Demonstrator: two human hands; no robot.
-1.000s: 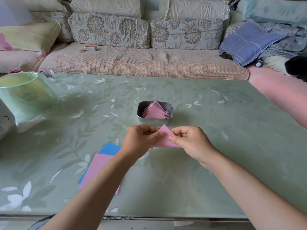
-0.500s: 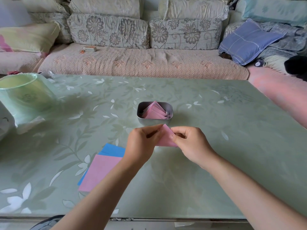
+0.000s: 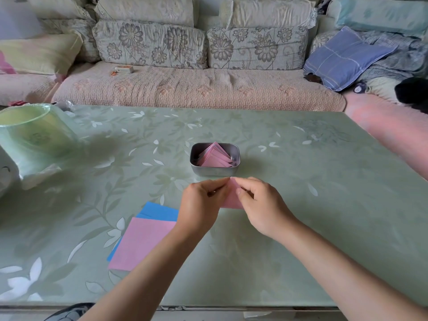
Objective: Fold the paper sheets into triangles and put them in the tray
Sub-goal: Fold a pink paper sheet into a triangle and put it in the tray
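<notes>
A folded pink paper (image 3: 231,197) is held low over the table between both hands, its tip pointing up toward the tray. My left hand (image 3: 201,203) pinches its left side and my right hand (image 3: 259,203) pinches its right side; most of the paper is hidden by the fingers. Just beyond it stands a small grey metal tray (image 3: 215,172) holding several pink folded triangles (image 3: 215,156). To the left of my left forearm lie flat sheets: a pink sheet (image 3: 141,242) on top of blue sheets (image 3: 159,210).
A pale green bin with a plastic liner (image 3: 32,137) stands at the table's far left. Along the far side runs a sofa (image 3: 196,89) with cushions. The green floral table (image 3: 301,181) has its front edge near the bottom of the view.
Both hands have closed in on the pink paper, covering more of it, and have shifted slightly toward the tray. The stack of sheets and the tray have not moved.
</notes>
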